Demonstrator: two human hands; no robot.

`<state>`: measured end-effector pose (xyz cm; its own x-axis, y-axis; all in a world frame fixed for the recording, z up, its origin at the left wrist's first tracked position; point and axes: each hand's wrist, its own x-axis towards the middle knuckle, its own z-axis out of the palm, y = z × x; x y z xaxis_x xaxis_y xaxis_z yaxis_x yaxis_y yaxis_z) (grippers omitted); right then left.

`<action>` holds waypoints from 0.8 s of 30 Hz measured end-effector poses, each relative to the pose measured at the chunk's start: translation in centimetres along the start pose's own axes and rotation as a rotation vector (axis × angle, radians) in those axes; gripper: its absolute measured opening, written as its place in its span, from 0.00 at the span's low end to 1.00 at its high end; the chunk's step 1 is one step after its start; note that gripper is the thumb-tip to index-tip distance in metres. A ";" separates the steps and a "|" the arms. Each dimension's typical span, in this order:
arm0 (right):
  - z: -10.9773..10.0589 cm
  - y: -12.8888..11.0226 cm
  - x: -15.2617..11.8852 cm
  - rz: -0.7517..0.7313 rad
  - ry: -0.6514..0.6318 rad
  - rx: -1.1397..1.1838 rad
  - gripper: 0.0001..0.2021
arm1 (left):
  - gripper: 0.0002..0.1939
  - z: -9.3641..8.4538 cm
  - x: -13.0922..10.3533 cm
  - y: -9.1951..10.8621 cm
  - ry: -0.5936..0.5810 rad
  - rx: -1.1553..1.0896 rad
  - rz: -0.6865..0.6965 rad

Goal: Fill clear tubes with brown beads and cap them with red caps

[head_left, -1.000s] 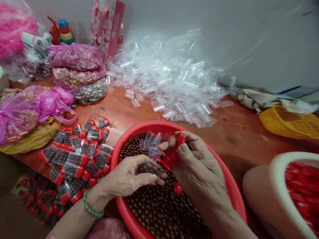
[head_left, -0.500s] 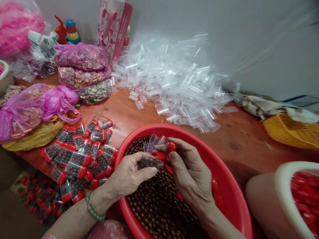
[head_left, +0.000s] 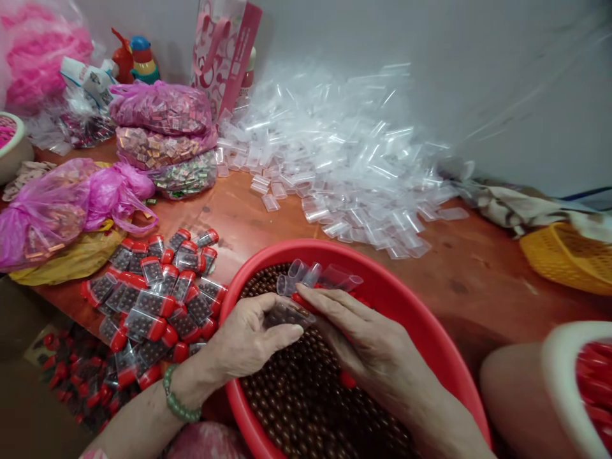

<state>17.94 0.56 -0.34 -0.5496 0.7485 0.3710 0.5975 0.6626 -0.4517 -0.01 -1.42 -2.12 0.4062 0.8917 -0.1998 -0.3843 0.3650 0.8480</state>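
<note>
1. The left hand is gripping a flat, clear plastic sleeve of dark brown balls, its thumb on the near side and its fingers curling around the far side.
2. That sleeve is lying over the left half of a round red plastic basin, its long axis running roughly left to right and its right end sloping slightly down toward the right hand.
3. The right hand is reaching across from the right, its visible fingers extending leftward and lying together; its palm side is facing away, so I cannot tell whether it is holding anything.
4. Its fingertips are hovering just beyond the sleeve's far right edge, with a glossy red plastic piece showing beside them; the left hand, clamping the sleeve, is the nearer one.
5. Loose, round brown balls are filling the basin below, and clear oval plastic tubes are resting on them at the far side.
6. Red-capped, ball-filled clear containers are lying heaped left of the basin.
</note>
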 end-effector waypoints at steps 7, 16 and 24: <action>0.4 0.1 0.1 -0.117 0.008 -0.069 0.18 | 0.13 0.2 -0.1 -0.1 0.003 0.052 -0.039; 1.2 0.0 -0.4 -0.088 0.060 -0.132 0.14 | 0.12 0.1 -0.1 0.1 -0.012 0.067 -0.041; -0.8 0.4 -0.1 0.156 0.056 0.218 0.10 | 0.10 0.0 0.1 0.4 -0.009 0.049 -0.052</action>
<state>18.69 0.80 0.14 -0.4237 0.8456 0.3246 0.5293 0.5220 -0.6689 -0.18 -1.21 -1.79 0.4318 0.8694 -0.2401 -0.3212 0.3970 0.8598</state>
